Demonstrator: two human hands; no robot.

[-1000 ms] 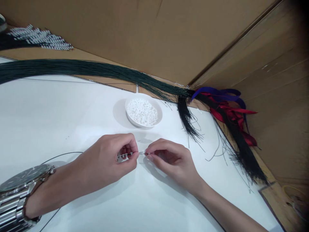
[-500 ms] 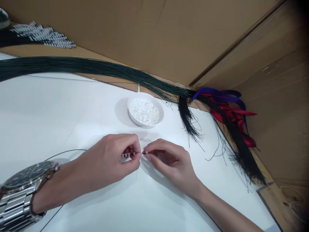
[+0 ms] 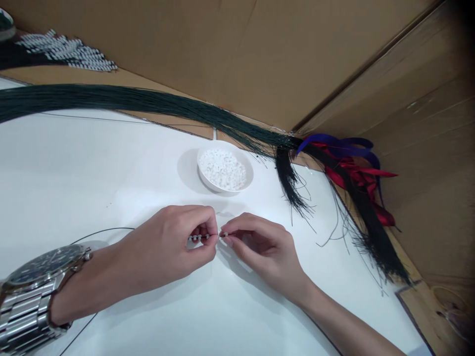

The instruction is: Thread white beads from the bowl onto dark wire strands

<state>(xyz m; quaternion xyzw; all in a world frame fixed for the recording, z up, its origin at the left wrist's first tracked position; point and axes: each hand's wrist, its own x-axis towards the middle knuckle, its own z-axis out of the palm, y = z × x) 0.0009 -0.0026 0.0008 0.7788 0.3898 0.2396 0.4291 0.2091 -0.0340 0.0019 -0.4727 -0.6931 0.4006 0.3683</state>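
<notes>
Between thumb and forefinger, my left hand (image 3: 178, 237) pinches a thin dark cord, which carries several small white beads (image 3: 198, 237) inside the curl of its fingers. Close by on the right, the fingertips of my right hand (image 3: 263, 247) are closed on a small white bead (image 3: 224, 234) at the cord's end. The two sets of fingertips are nearly touching. Behind my left wrist the cord (image 3: 100, 230) loops out over the white table. Just beyond my hands stands a white bowl (image 3: 243, 184) of loose white beads.
A long bundle of dark green cords (image 3: 129, 101) runs along the back, ending in black frayed strands (image 3: 371, 222). Purple ribbon (image 3: 341, 147) and red ribbon (image 3: 371, 183) lie at the right. Cords with white beads (image 3: 70, 52) rest at the far left. Cardboard walls (image 3: 208, 49) enclose the back.
The view has shifted very slightly. Both hands keep the same pinch, with the fingertips in nearly the same place.
</notes>
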